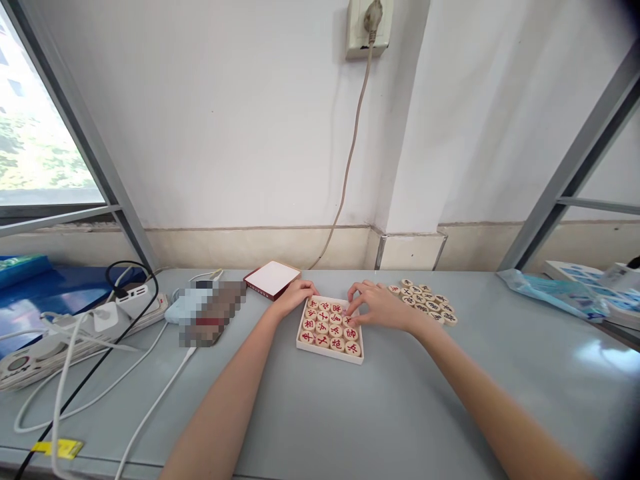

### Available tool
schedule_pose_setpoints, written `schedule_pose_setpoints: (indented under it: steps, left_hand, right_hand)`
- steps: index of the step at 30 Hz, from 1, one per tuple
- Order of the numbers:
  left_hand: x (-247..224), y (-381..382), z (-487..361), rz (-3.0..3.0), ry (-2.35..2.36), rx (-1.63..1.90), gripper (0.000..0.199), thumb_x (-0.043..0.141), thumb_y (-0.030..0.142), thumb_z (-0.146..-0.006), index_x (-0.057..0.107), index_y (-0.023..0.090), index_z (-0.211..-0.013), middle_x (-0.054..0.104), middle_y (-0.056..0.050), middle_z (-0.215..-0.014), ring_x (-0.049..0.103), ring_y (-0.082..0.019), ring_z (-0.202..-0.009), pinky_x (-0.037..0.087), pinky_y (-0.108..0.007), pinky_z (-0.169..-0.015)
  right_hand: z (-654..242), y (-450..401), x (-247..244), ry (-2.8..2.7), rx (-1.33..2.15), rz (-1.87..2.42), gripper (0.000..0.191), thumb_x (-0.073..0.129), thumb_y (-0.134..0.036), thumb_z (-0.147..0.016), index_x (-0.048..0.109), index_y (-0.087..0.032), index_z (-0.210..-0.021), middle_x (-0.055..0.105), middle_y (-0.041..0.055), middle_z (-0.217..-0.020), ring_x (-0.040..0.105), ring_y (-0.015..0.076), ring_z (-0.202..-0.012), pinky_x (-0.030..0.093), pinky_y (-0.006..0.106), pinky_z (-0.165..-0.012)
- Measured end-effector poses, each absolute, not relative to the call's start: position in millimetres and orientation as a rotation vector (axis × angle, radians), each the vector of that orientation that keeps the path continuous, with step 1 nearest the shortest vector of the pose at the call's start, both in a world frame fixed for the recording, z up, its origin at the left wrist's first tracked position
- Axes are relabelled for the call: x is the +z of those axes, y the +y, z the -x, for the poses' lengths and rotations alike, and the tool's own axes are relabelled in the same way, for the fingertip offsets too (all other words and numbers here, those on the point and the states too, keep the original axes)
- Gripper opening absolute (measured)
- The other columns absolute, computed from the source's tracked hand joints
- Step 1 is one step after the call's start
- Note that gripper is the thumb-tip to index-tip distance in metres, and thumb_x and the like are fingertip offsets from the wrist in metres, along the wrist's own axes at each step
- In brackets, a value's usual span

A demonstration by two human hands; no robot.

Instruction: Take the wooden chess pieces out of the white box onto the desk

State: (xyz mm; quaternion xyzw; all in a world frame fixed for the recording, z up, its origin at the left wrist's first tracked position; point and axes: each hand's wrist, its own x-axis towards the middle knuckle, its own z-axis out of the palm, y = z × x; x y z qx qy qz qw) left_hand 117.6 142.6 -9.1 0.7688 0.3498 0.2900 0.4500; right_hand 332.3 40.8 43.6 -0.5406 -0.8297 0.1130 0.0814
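Note:
A shallow white box (pixel 329 358) sits on the table in front of me, with rows of round Chinese chess pieces (pixel 323 328) marked in red. My left hand (pixel 296 297) has its fingers closed against the far left corner of the box. Over the far right corner is my right hand (pixel 380 307), its thumb and fingers curled together on a red-marked piece there. That corner of the box is partly hidden by the fingers. More chess pieces (pixel 431 305), mostly marked in black, lie flat on the table beyond my right wrist.
A dark red box lid (pixel 273 279) with a pale panel lies behind my left hand. Left of it is a blurred-out phone-like object (pixel 215 313) with cables. Power strips (pixel 60 347) crowd the left side. A blue plastic packet (pixel 550 293) lies at right, by the metal frame.

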Motion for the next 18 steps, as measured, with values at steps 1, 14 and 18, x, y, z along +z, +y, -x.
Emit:
schedule_pose_setpoints:
  steps: [1,14,18]
  left_hand:
    - [-9.0,142.6,-117.8,-1.902,0.865,0.716,0.017,0.043,0.022,-0.062,0.058,0.014,-0.062,0.062,-0.003,-0.075,0.056,-0.017,-0.078,0.042,-0.026,-0.076]
    - [-13.8,146.3,-118.4,-1.862,0.854,0.726,0.016,0.044,0.021,-0.060,0.058,0.014,-0.062,0.063,-0.003,-0.073,0.056,-0.016,-0.076,0.042,-0.025,-0.073]
    - [-13.3,145.6,-118.1,-1.872,0.862,0.722,0.015,0.044,0.022,-0.061,0.057,0.015,-0.061,0.063,-0.003,-0.074,0.056,-0.016,-0.075,0.042,-0.026,-0.073]
  right_hand:
    - [-331.4,40.6,43.4,-2.469,0.357,1.603,0.026,0.058,-0.053,-0.071,0.071,-0.032,-0.078,0.055,0.0020,-0.105,0.046,0.0240,-0.099,0.032,0.038,-0.084]
    - [-371.0,49.8,38.2,-2.015,0.630,1.628,0.030,0.052,-0.049,-0.075,0.060,-0.024,-0.088,0.065,0.0017,-0.092,0.057,0.0182,-0.087,0.043,0.029,-0.075]
    - [-393.2,53.3,32.5,-2.052,0.233,2.044,0.023,0.047,-0.043,-0.076,0.061,-0.025,-0.080,0.065,0.0021,-0.082,0.058,0.0192,-0.076,0.041,0.033,-0.070]
